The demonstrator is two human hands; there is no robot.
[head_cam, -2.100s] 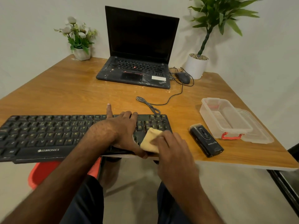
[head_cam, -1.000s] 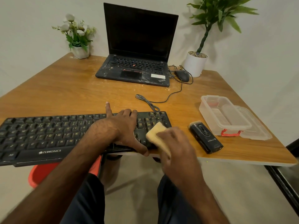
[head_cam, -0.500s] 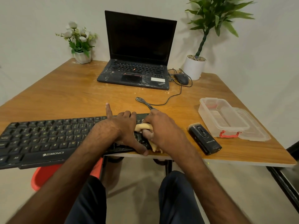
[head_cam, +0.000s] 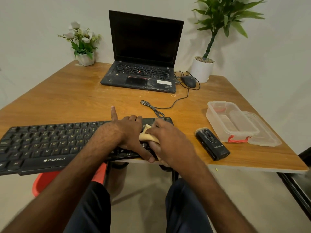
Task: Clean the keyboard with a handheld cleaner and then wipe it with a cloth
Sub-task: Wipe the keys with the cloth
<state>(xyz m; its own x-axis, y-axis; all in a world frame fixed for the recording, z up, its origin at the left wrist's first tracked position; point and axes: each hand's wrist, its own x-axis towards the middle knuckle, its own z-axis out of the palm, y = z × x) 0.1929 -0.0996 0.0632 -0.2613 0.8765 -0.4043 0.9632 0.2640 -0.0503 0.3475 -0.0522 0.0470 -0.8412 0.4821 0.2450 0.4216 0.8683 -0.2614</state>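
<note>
Since two seconds back, my right hand (head_cam: 168, 140) had carried the cloth (head_cam: 146, 135) from the near edge up onto the number-pad end of the Zebronics keyboard (head_cam: 50, 145), tight against my left hand (head_cam: 127, 132). The right hand was bunched around the cloth. The left spanned the keyboard, thumb on its near edge, fingers bent at its far edge, forefinger straight.

As I judged it, the keyboard overhung the near edge of the counter (head_cam: 67, 101), so a hard stroke could slide or tip it off if the left grip slackened. A wide sweep rightward could also knock the handheld cleaner (head_cam: 212, 146) lying just beside.

Counted outward: two hands, one cloth, one keyboard, one handheld cleaner, one clear container (head_cam: 230, 121) with one lid (head_cam: 267, 137), one laptop (head_cam: 143, 68), one mouse (head_cam: 188, 81), one flowerpot (head_cam: 85, 58) and one leafy potted plant (head_cam: 202, 69).
</note>
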